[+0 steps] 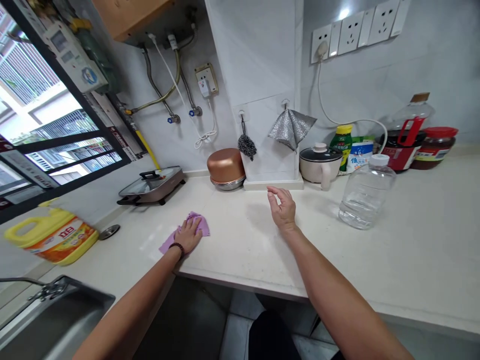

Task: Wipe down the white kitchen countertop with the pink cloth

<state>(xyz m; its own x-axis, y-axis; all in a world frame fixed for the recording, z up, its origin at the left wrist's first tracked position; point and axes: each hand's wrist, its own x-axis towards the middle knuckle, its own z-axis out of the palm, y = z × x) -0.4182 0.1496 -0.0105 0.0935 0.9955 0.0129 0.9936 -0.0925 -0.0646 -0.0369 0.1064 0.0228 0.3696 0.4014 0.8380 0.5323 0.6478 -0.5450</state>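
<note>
My left hand [189,236], with a dark beaded bracelet at the wrist, lies palm down on a crumpled purple cloth [203,226]. Its fingers are spread over the cloth, which rests on the pale countertop [232,250] near the front edge. Raised above the counter is my right hand [284,207], loosely bent, thumb apart from the fingers, with nothing in it. Farther right stands a clear plastic bottle [363,195] with a white cap and liquid in its lower part.
An electric pan [152,185] and a copper-coloured pot [226,166] stand along the back. Left are a yellow detergent jug [62,235] and a steel sink [56,320]. A cream pot [318,165] and several jars, including a red-lidded one [435,147], stand at the back right.
</note>
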